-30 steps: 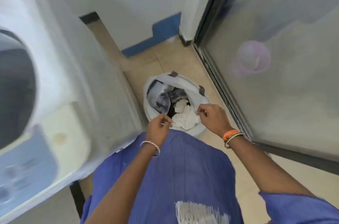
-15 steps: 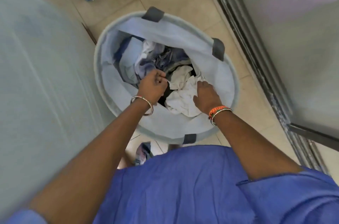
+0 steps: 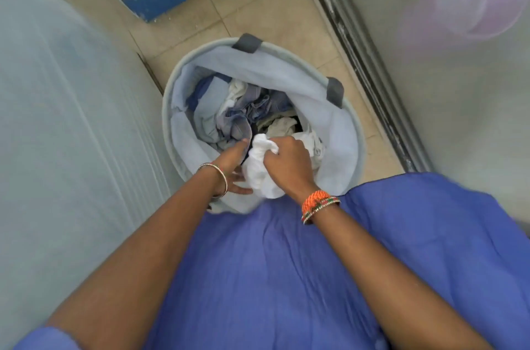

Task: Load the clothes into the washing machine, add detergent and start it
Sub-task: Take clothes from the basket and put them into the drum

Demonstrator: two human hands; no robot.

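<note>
Head view: your right hand [image 3: 289, 163] curls its fingers round a bunched white garment [image 3: 259, 170] over the laundry basket [image 3: 348, 132] on the tiled floor; your left hand [image 3: 233, 166], fingers straight and loosely spread, reaches under the cloth.

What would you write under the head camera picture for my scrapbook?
A person's right hand grips a white cloth over the laundry basket while the left hand reaches among the clothes.

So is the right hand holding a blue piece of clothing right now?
No, the right hand grips a bunched white cloth over the laundry basket, while the blue clothes lie inside.
</note>
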